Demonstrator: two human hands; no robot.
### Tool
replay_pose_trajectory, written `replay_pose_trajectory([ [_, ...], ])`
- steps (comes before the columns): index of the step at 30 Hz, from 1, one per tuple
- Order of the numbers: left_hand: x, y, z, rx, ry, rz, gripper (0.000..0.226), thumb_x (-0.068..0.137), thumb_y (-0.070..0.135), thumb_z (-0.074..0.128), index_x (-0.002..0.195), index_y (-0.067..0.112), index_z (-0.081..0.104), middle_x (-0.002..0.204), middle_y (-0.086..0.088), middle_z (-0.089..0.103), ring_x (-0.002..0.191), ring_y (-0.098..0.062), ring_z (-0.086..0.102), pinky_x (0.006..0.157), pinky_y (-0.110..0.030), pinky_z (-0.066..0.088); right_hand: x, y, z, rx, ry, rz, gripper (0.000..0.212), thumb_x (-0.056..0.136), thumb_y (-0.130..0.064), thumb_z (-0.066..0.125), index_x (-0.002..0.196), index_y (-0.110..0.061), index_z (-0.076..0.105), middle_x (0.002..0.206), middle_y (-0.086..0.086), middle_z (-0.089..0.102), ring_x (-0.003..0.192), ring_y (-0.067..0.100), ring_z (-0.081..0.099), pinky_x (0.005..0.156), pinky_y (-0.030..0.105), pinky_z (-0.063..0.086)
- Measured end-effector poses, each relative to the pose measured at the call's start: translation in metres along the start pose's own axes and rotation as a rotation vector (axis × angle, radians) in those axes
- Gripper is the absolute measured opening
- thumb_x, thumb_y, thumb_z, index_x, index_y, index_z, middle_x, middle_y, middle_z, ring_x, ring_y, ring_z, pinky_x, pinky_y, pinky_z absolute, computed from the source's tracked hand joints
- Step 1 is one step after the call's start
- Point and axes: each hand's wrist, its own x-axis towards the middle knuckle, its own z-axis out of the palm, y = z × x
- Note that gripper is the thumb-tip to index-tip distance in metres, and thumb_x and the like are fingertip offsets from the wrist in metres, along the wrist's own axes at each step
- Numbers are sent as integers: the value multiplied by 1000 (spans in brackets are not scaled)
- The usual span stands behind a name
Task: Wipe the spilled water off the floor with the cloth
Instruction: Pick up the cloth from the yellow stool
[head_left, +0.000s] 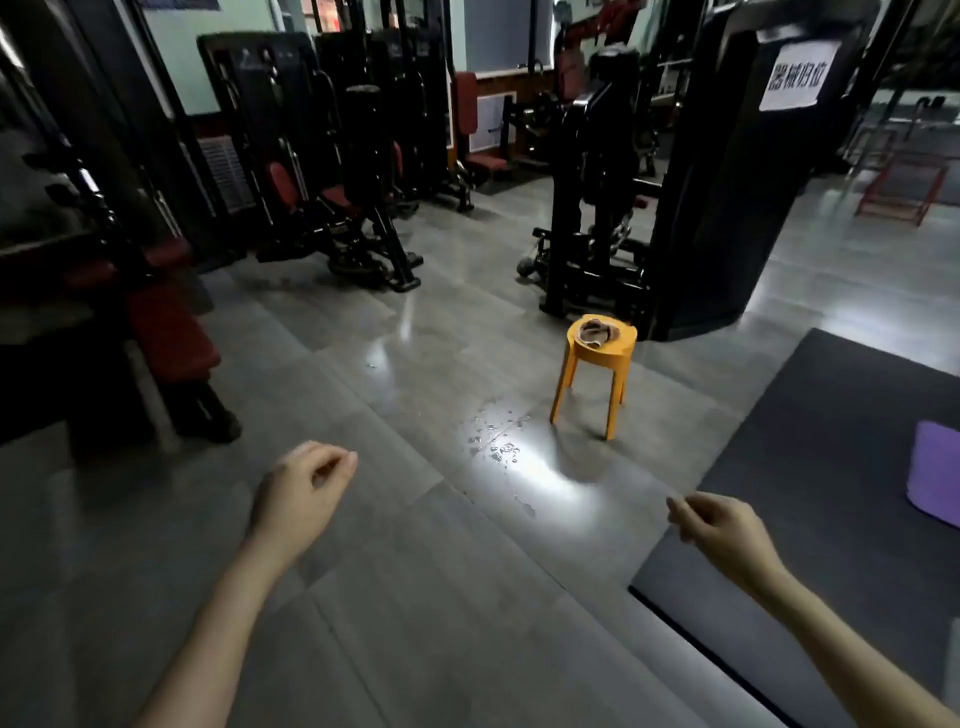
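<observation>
Each grip is loosely curled and holds nothing: left hand (304, 486), right hand (719, 525). The crumpled cloth (598, 332) lies on the orange stool (597, 374), centre-right; its long axis is unclear. Spilled water (501, 434) glints on the floor (363, 597) mid-frame.

Stool (597, 358): orange, seat and legs alike.
Cloth (597, 332): brownish grey with paler folds, lying on the stool's seat.
Floor (363, 597): grey tiles in large rectangles, thin darker joints, one bright white glare patch.
Spilled water (501, 441): clear drops, glinting white in the glare.
Mat (831, 493): plain dark charcoal.
Rolled mat (935, 473): lilac purple.
Gym machines (337, 182): black frames, dark red pads.
Sign (797, 78): white sheet, black characters.
Low frame (904, 189): red.
Wall (176, 57): pale green.
</observation>
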Motion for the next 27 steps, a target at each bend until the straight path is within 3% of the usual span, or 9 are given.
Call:
replay_pose_trajectory([
  [4,69,8,78,16,-278,16,39,78,45,50,77,11,70,77,-6,67,74,-25,62,69,-34,51,65,13,23,-43,-91,119,29,94,-31,56,67,-24,64,57,-9,62,51,6,56,49,21,38],
  [7,130,19,131,2,-330,34,47,73,51,42,80,14,70,76,-1,64,76,-22,61,73,-32,50,120,22,23,-52,-88,166,33,95,-32,55,64,-24,62,60,-6,64,55,10,58,52,28,44],
  [10,186,37,175,-48,-379,40,52,70,54,38,82,15,70,77,2,61,76,-20,61,73,-30,48,174,31,22,-61,-107,221,35,96,-34,53,64,-24,62,63,-4,67,56,11,60,51,26,42],
  [15,291,60,260,-36,-366,37,21,86,26,56,85,9,69,79,-1,60,74,-20,58,68,-28,43,285,56,23,-39,-90,258,35,96,-32,52,70,-16,69,63,-3,67,59,12,60,53,24,40],
  [20,380,86,337,-50,-363,-48,19,87,23,57,84,8,69,78,-1,60,77,-25,60,74,-33,47,394,91,16,21,-127,342,36,97,-33,50,71,-17,68,63,-3,68,60,12,58,54,24,40],
  [27,486,101,426,-34,-394,-153,18,88,21,57,79,10,68,74,-1,61,75,-23,59,69,-29,43,553,139,6,-30,-204,382,36,97,-35,48,73,-16,67,67,-1,69,59,13,59,53,24,39],
])
